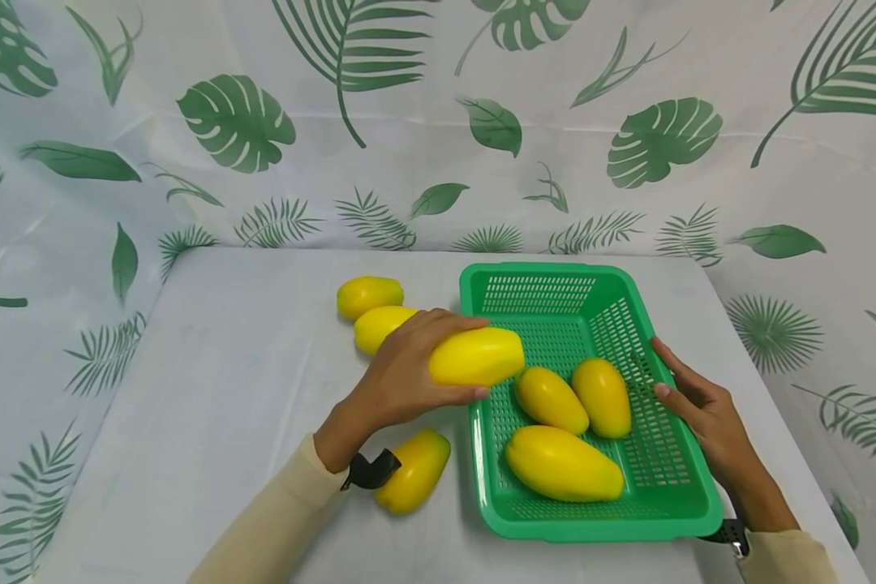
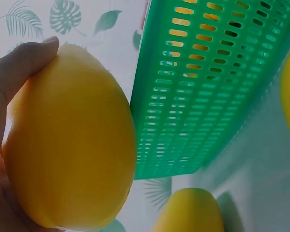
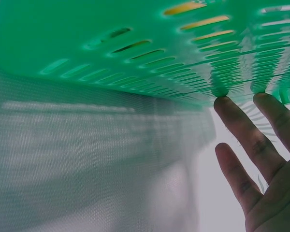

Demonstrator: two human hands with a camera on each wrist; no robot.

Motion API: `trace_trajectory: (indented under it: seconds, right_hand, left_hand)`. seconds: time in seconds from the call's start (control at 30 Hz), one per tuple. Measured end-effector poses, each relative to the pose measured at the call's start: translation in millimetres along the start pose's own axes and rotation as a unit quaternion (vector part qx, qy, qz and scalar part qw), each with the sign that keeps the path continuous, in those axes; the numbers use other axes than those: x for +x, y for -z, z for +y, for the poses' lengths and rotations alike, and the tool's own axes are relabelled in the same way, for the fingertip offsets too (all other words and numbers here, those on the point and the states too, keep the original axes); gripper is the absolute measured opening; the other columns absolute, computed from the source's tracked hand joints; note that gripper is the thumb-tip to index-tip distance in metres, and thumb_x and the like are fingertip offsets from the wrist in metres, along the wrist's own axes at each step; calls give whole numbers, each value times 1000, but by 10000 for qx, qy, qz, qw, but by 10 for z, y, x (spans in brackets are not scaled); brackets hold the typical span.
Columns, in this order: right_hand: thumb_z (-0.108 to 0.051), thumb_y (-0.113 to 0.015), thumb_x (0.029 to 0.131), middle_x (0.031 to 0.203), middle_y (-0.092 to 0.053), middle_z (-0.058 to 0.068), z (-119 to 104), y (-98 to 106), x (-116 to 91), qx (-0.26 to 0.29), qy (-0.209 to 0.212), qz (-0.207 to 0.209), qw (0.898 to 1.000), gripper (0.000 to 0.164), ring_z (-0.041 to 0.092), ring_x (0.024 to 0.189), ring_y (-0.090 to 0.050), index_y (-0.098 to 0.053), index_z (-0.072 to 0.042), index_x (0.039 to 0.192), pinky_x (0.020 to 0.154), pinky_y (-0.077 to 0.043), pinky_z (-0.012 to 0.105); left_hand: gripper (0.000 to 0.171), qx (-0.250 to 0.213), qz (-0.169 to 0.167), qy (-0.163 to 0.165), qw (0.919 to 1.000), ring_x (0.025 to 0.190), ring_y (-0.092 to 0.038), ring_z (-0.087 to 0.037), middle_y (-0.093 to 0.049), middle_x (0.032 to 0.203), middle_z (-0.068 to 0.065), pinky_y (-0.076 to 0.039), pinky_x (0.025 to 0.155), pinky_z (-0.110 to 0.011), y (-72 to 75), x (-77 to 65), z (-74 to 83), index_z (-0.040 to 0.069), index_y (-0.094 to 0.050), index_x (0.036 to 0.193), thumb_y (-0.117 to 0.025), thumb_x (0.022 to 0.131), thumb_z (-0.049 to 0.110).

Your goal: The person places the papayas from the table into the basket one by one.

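Observation:
My left hand (image 1: 416, 365) grips a yellow papaya (image 1: 478, 357) from its left end, above the left rim of the green basket (image 1: 485, 487). In the left wrist view, the thumb lies along the side of this papaya (image 2: 72, 140). Inside the basket lie a large papaya (image 1: 565, 464) and two smaller ones, one at the middle (image 1: 551, 400) and one near the right wall (image 1: 602, 397). My right hand (image 1: 719, 422) holds the basket's right side, thumb over the rim; in the right wrist view, fingertips touch its slotted outer wall (image 3: 135, 53).
Left of the basket on the white-covered table (image 1: 226, 365) lie a papaya (image 1: 368, 297) at the back, another (image 1: 381, 326) partly behind my left hand, and one (image 1: 414, 472) near my left wrist. A leaf-printed cloth (image 1: 409, 162) hangs behind the table.

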State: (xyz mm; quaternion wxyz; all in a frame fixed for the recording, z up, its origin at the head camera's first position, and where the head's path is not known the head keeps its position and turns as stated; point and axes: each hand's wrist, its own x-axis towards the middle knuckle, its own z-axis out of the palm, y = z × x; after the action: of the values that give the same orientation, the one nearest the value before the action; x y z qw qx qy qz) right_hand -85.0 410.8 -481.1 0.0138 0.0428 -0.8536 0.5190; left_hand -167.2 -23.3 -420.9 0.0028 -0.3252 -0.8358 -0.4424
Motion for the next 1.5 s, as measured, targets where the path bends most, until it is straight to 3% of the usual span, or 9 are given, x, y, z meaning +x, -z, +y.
trace_trajectory:
  seconds: [0.47,1.0,1.5]
  right_hand:
    - [-1,-50,110,170,-40,-12,7,-10,-3,-152,4,10,9999,63,-15,132,-55,-32,-16,168,82,-61,16]
    - [-1,-50,110,166,-44,-17,13,-1,6,49,-15,13,10000,62,-13,130,-57,-32,-14,168,80,-62,19]
    - [3,-48,109,171,-39,-11,20,9,18,366,76,-31,9993,63,-11,136,-54,-31,-12,168,88,-59,14]
  left_hand:
    - [72,0,-189,63,9998,117,-58,-11,-65,137,11,-53,93,-35,-28,90,35,34,-63,146,-89,81,52]
    - [72,34,-214,-60,9997,113,-57,-10,-65,134,10,-53,90,-33,-63,177,58,33,-64,145,-89,81,52]
    - [71,49,-240,-134,9996,115,-57,-10,-66,135,9,-52,91,-33,-72,239,93,31,-64,145,-89,82,50]
